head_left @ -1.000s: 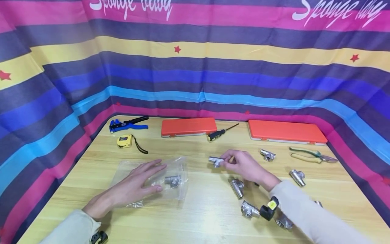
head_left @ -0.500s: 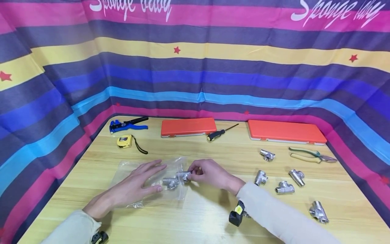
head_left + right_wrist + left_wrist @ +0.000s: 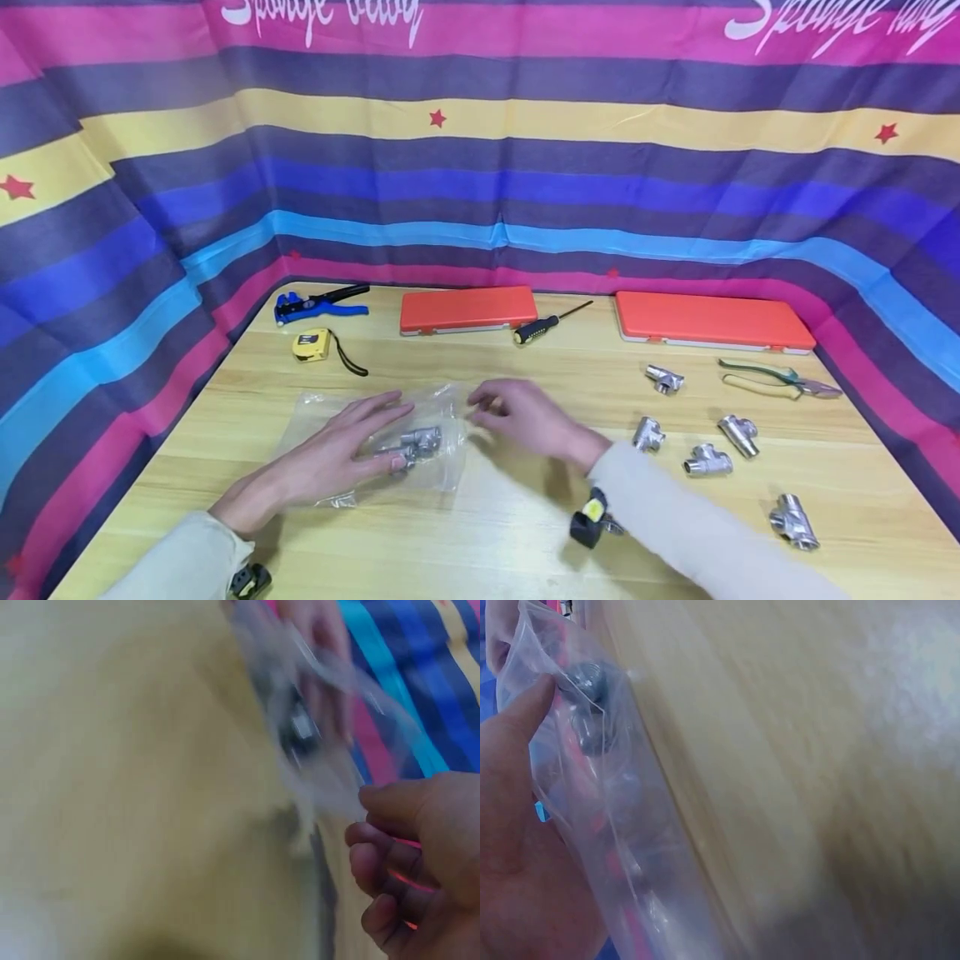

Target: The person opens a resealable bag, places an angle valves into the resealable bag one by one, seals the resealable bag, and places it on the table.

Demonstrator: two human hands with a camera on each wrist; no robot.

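Left hand (image 3: pixel 322 457) fingers spread, over the clear bag (image 3: pixel 447 463) at seven o'clock | right hand (image 3: pixel 525 419) at bag's three — loosely curled, seems empty | bag likely light, limp, slippery: pinch the edge | metal fittings (image 3: pixel 424 439) inside look hard, hefty — grip bodies

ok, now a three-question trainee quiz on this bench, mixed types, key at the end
1. True or false: the left hand touches the transparent plastic bag.
2. How many silver metal tee fittings are visible inside that bag? A) none B) two C) four
3. Which tool lies just behind the yellow tape measure, farther from the person?

Key:
1. True
2. B
3. The blue-and-black plier-like tool
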